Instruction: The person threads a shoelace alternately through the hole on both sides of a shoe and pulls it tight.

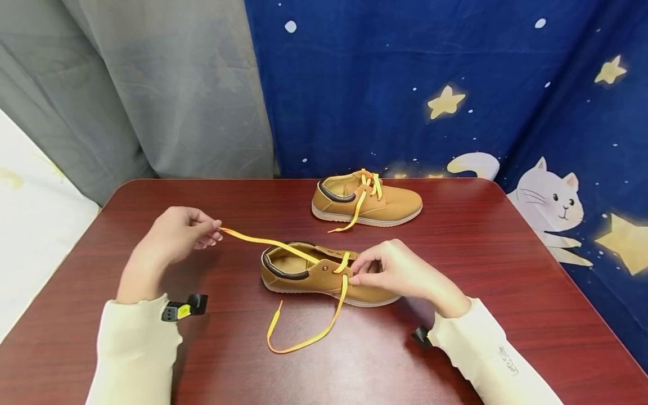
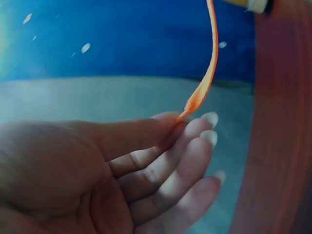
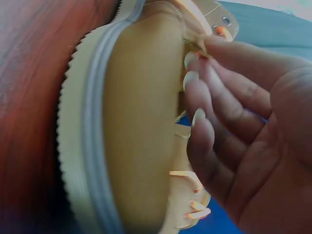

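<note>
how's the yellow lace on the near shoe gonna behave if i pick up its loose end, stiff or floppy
Probably floppy: the yellow lace curves loosely across the table. It looks thin, so it's likely very light. It may also twist when lifted, since it narrows sharply near the left hand pinching its other end.

A grey curtain (image 1: 192,84) is hanging behind the reddish-brown table (image 1: 233,371), with a blue curtain (image 1: 354,84) hanging on its right and showing yellow stars (image 1: 446,103). At the right, a printed pale cat (image 1: 544,197) is appearing beside the table, while a white surface (image 1: 20,225) is showing far left.
</note>
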`<state>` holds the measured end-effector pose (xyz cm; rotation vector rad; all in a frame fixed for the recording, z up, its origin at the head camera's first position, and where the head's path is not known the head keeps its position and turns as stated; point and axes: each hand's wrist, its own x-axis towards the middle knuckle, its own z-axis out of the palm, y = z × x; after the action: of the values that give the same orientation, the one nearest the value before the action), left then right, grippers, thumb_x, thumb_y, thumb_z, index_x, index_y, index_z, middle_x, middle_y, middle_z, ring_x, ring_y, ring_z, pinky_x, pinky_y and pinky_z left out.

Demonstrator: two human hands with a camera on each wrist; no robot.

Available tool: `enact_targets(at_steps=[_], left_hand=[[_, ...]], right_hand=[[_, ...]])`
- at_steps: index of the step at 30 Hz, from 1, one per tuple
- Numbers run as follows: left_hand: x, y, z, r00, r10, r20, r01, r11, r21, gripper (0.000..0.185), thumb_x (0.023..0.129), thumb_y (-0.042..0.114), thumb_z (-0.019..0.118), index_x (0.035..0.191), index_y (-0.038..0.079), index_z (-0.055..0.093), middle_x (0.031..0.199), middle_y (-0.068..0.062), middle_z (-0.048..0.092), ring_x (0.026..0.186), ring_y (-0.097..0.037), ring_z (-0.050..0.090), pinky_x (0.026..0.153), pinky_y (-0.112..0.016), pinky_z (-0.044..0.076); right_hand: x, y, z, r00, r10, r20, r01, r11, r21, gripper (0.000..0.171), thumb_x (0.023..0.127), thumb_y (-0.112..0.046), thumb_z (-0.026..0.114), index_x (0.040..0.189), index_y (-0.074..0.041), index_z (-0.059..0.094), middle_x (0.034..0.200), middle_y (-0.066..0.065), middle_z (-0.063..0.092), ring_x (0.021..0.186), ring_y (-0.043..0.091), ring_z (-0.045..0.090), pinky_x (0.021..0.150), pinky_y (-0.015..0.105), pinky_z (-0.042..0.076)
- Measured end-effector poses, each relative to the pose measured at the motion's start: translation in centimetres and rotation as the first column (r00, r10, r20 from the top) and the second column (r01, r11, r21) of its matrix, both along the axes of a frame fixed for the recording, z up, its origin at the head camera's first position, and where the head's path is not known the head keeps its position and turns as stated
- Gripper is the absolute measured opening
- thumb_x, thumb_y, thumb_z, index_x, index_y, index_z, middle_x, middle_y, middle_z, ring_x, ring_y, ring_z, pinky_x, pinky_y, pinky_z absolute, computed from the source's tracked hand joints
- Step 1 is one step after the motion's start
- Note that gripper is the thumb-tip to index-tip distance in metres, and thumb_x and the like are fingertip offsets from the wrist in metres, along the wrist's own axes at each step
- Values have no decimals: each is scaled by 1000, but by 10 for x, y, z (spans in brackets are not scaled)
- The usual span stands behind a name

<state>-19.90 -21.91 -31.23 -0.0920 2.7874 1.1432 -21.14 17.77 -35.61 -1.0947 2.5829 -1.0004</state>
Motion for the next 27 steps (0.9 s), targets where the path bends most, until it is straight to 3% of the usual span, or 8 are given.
enact_targets(at_steps=[4,8,11,14,18,23,27], left_hand=[[-3,21,-2,999,-3,-54,-1,997,-72,27,102,20,59,106,-4,70,88,-12,77,70,-7,69,65,-22,54],[-6,39,-5,996,-27,-82,18,994,-109,25,102,21,59,103,0,72,88,-13,77,74,-15,71,65,-24,52],[-8,51,-10,994,-51,-93,40,992,-123,23,101,21,60,100,2,73,84,-10,77,76,-19,72,64,-26,50],[-10,62,-15,993,-74,-94,60,989,-139,20,101,21,61,97,5,73,81,-7,75,75,-20,70,64,-27,47],[-12,74,-21,989,-109,-96,92,981,-169,19,100,21,62,94,7,73,78,-4,73,71,-16,62,65,-28,43],[-14,81,-28,983,-151,-100,127,969,-212,20,99,23,63,89,10,74,77,-2,68,70,-16,53,64,-28,40],[-15,84,-31,980,-171,-96,148,965,-215,20,99,24,64,88,10,74,77,0,67,73,-16,54,69,-28,41]], right_hand=[[8,-3,10,989,-59,-135,70,994,83,7,84,-26,82,90,-26,78,76,-18,71,66,-3,58,61,19,48],[19,-9,19,938,-61,-341,118,982,149,6,84,-29,82,88,-26,78,77,-18,69,62,-4,51,58,19,42],[26,-15,24,899,-48,-435,124,981,149,6,84,-28,82,84,-27,76,75,-17,66,58,-3,47,55,18,38],[31,-23,27,879,-26,-477,101,986,133,6,84,-27,81,84,-28,76,74,-17,64,58,-4,48,53,17,37],[36,-34,28,872,36,-488,35,990,135,6,86,-27,80,85,-28,74,77,-17,65,59,-4,51,55,17,39],[40,-50,24,856,132,-500,-33,979,202,5,89,-29,76,88,-28,72,82,-16,67,67,2,59,58,23,47],[41,-57,19,841,183,-510,-62,968,245,4,91,-28,75,89,-26,72,85,-15,68,74,5,65,64,27,52]])
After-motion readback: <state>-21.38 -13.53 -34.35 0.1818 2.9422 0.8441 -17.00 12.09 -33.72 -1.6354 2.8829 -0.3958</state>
